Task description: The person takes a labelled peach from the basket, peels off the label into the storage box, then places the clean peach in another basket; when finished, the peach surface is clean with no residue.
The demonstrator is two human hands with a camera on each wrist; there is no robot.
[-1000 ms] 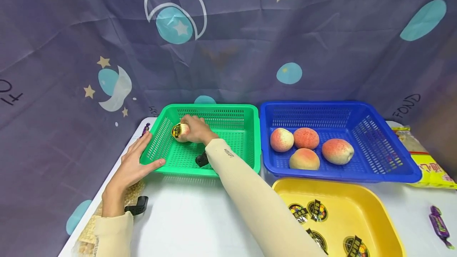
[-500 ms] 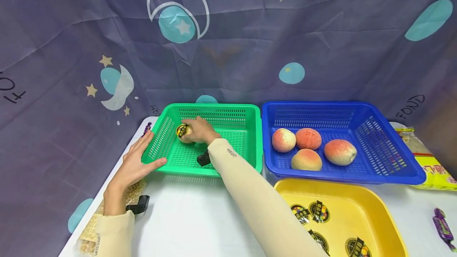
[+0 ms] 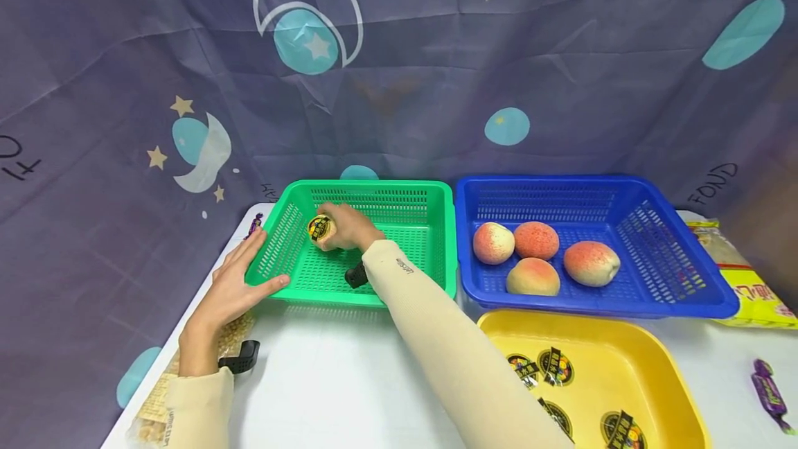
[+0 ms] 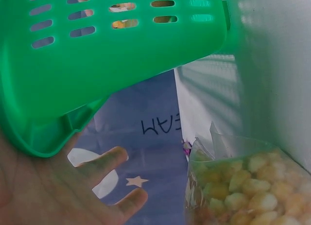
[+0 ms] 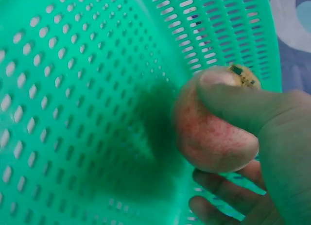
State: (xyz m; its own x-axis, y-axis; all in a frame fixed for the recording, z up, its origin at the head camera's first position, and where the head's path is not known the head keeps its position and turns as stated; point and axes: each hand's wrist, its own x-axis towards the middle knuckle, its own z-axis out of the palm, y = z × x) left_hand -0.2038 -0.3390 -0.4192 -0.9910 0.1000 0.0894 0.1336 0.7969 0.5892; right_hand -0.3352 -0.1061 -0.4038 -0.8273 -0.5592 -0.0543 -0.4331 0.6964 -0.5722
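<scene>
A peach (image 5: 216, 132) with a round black-and-gold sticker (image 3: 319, 228) is held by my right hand (image 3: 350, 226), low inside the left part of the green basket (image 3: 399, 300). In the right wrist view, the thumb (image 5: 238, 101) lies across the peach near the sticker, while other fingers curl beneath it. My left hand (image 3: 233, 293) rests at the basket's left front corner. Its fingers stretch along the outer side, and its thumb lies by the front rim. In the left wrist view, the basket rim sits against the palm, with fingers spread apart.
A blue basket (image 3: 661, 307) with several peaches (image 3: 591, 263) stands right of the green one. In front of it, a yellow tray (image 3: 598, 338) holds several stickers (image 3: 555, 367). A purple-wrapped candy (image 3: 769, 393), a yellow bag (image 3: 757, 296) and a clear bag (image 4: 248, 186) lie around them.
My right hand has shifted slightly to the right with the peach, and the sticker on it shows at a slightly different angle. The left hand stays in place at the basket corner.
</scene>
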